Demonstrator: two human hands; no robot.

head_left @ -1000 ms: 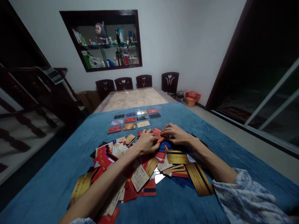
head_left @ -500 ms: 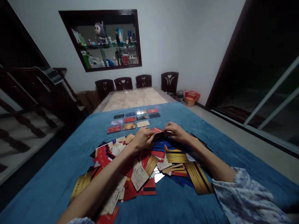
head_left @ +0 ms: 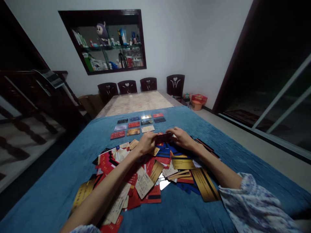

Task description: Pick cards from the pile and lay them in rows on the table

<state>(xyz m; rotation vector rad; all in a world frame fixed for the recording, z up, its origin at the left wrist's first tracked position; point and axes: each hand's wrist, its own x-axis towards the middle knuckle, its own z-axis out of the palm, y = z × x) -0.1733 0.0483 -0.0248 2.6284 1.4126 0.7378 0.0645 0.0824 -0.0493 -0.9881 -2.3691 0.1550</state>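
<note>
Between my two hands is a dark red card [head_left: 162, 138], tilted up above the pile; whether it is one card or a few stacked I cannot tell. The fingers of my left hand [head_left: 146, 143] pinch its left end. My right hand [head_left: 180, 137] grips the right end. Below them spreads a loose heap of cards, with a gold card [head_left: 205, 185] at its right, a cream card [head_left: 143, 183] in the middle and a red card [head_left: 108, 162] at the left. My forearms hide part of the heap.
Beyond the pile, cards lie in rows, among them a red card [head_left: 118, 134] and a gold card [head_left: 133, 131]. A blue cloth [head_left: 60, 161] covers the near table. Chairs [head_left: 175, 84] stand at the far end, beneath a wall shelf [head_left: 111, 47] of bottles and a plush toy.
The held card has tipped, so its dark red face now shows where mostly an edge was seen. Both hands stay at its ends. The whole view has shifted slightly.
</note>
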